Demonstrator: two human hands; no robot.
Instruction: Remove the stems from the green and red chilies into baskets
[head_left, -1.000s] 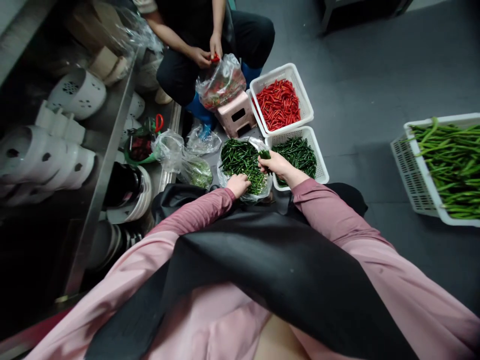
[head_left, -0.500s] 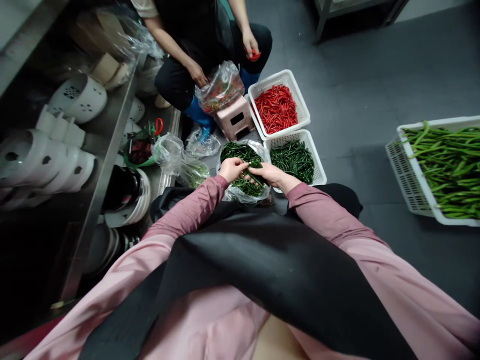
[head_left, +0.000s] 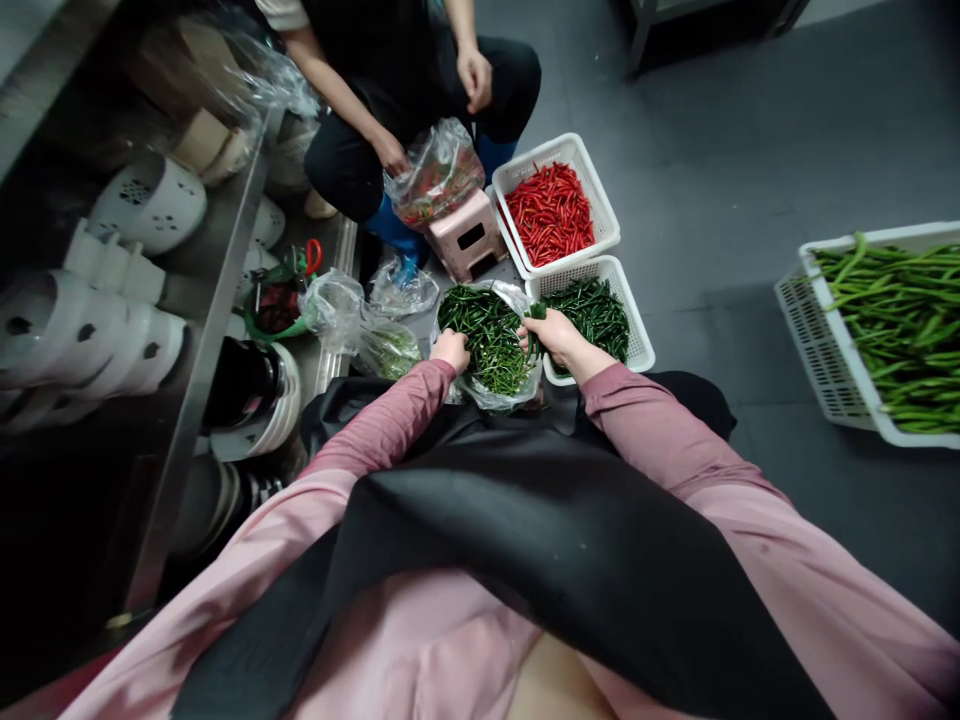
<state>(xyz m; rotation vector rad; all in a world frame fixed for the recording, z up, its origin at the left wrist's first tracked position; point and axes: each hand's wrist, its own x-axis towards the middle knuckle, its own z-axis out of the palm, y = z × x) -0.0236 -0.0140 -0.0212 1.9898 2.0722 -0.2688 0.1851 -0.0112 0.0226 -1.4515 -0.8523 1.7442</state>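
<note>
In the head view my right hand point(head_left: 556, 336) is closed around a small bunch of green chilies point(head_left: 535, 322), their ends poking out above the thumb. It hovers at the right side of an open plastic bag point(head_left: 504, 400) full of green chilies point(head_left: 480, 318) and loose stems. At the left edge of that bag is my left hand point(head_left: 451, 350), fingers curled together; whatever they pinch is hidden. Just beyond my right hand stands a white basket point(head_left: 643, 352) with more dark green chilies point(head_left: 591, 312) in it.
Behind it, a white basket point(head_left: 609, 226) holds red chilies point(head_left: 551, 212). A co-worker's hand point(head_left: 391, 152) touches a bag of red chilies point(head_left: 442, 180) on a pink stool point(head_left: 466, 236). Long green peppers point(head_left: 900, 330) fill a right-hand basket. A metal shelf point(head_left: 217, 290) runs along the left.
My hands were together over the bag and have moved apart, left to the bag's edge, right slightly rightward. The red chilies in the co-worker's raised hand are no longer visible.
</note>
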